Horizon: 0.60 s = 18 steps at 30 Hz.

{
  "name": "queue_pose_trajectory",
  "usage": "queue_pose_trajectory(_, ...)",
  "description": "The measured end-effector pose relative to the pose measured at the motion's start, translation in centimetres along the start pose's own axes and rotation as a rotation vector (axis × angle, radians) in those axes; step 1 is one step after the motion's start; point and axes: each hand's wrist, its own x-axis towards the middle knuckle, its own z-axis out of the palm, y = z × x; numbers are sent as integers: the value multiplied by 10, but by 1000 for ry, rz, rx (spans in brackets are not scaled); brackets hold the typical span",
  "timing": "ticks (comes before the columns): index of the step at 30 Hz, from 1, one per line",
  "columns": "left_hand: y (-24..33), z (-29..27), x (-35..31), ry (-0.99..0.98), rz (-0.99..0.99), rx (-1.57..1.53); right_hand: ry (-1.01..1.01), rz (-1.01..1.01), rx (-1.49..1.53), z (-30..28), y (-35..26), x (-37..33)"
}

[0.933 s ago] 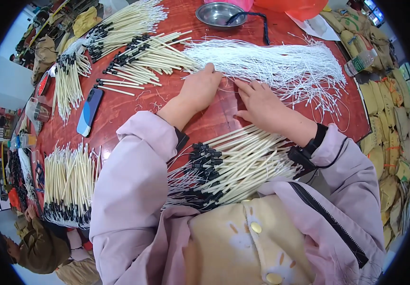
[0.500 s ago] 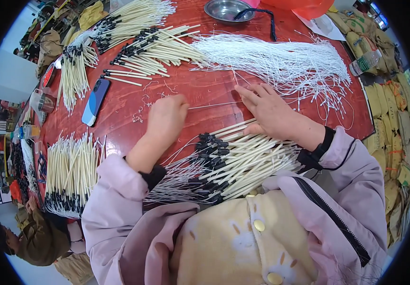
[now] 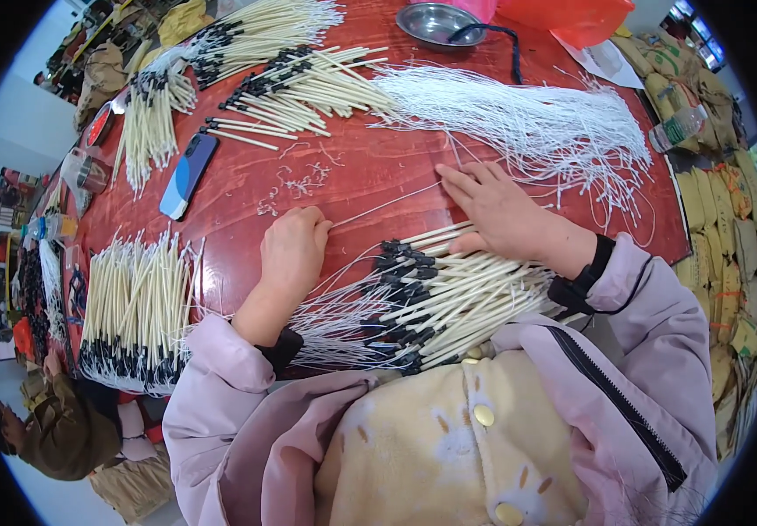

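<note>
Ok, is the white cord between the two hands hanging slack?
No, the white cord runs nearly straight between the left hand and right hand.

Left hand [image 3: 293,250] curled, its exact pinch on the thin white cord [image 3: 384,205] hidden by the fingers, cord's other end lost at the right hand [image 3: 508,212], possibly beneath fingertips, upper stick bundle [image 3: 260,37] and pink bag [image 3: 473,9] were cut by top edge, pale scraps [image 3: 308,183] were too small to identify.
</note>
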Motion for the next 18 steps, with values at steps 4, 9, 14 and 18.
queue_pose_trajectory(4, -22, -8, -5, 19, -20, -176, -44, 12, -48, -4, 3, -1)
queue_pose_trajectory(9, -58, -12, -14, -115, -359, -540, -80, 12, -50, -10, 4, 6)
queue_pose_trajectory(14, -58, -10, -21, -70, -388, -420, -42, 8, -68, -7, 3, 9)
queue_pose_trajectory(18, -53, -11, -14, 114, -287, -268, -21, 8, -49, -12, 5, 7)
